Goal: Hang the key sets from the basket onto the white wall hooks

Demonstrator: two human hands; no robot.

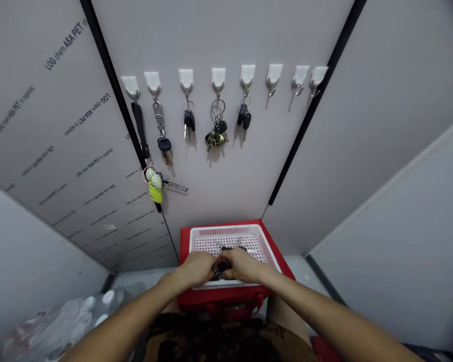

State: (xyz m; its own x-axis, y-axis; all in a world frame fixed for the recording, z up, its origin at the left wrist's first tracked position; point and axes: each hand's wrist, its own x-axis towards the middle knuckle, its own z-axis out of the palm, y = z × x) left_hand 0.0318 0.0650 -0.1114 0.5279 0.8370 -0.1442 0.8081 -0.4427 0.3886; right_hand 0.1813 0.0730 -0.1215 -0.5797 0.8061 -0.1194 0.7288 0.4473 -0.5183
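Note:
My left hand (199, 268) and my right hand (242, 265) meet low over a white perforated plastic basket (269, 246). The fingers of both are closed around a small dark bunch of keys (222, 266), with a bit of metal showing below. My fingers hide most of this bunch. Just beyond my right hand, more dark-headed keys (239, 246) with metal blades lie in the basket. A red bag or box (226, 296) supports the basket in front of my lap.
Key bunches (216, 133) hang from several white adhesive hooks (218, 78) on the wall panel ahead. Three more hooks (299, 76) are at the right. A lanyard with a yellow-green tag (155, 192) hangs lowest. Plastic-wrapped bottles (105, 301) stand at lower left.

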